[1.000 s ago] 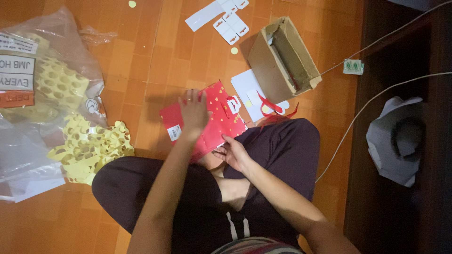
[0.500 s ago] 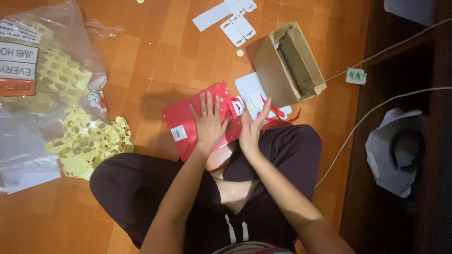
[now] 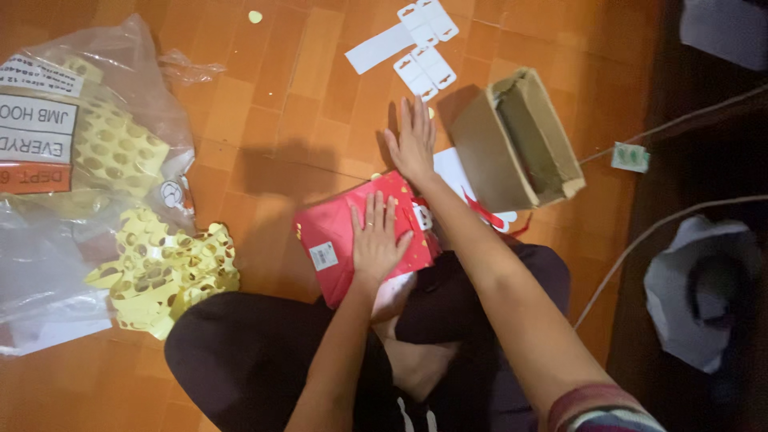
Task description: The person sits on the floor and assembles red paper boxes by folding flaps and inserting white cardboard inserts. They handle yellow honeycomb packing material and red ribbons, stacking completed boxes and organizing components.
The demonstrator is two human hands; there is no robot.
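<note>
While seated cross-legged on the orange tiled floor [image 3: 272, 104], pressing the left hand [image 3: 376, 240] flat, fingers spread and together holding nothing, on top of a red paper packet [image 3: 336, 240] lying on the floor against the knees; small white label [image 3: 324, 256] showing on the packet just left of that hand; reaching the right hand [image 3: 414, 144] forward past the packet's far edge, palm down, fingers straight and fanned open, gripping nothing, hovering or resting over the floor just left of a brown cardboard box [image 3: 520, 140] tipped on its side with its opening upward in view; hard to tell whether the fingertips touch the tiles; white die-cut card pieces [image 3: 416, 44] lying beyond the fingertips; white sheet [image 3: 452, 172] and red-handled scissors [image 3: 492, 218] partly hidden under the right forearm, between packet and box; far left, clear plastic bag [image 3: 88, 160] holding yellow perforated sheets, with a loose heap of yellow punched strips [image 3: 164, 268] beside it near the left knee; on the right, pale cables [image 3: 640, 240] crossing the floor and a white crumpled bag [image 3: 700, 292] in shadow.
</note>
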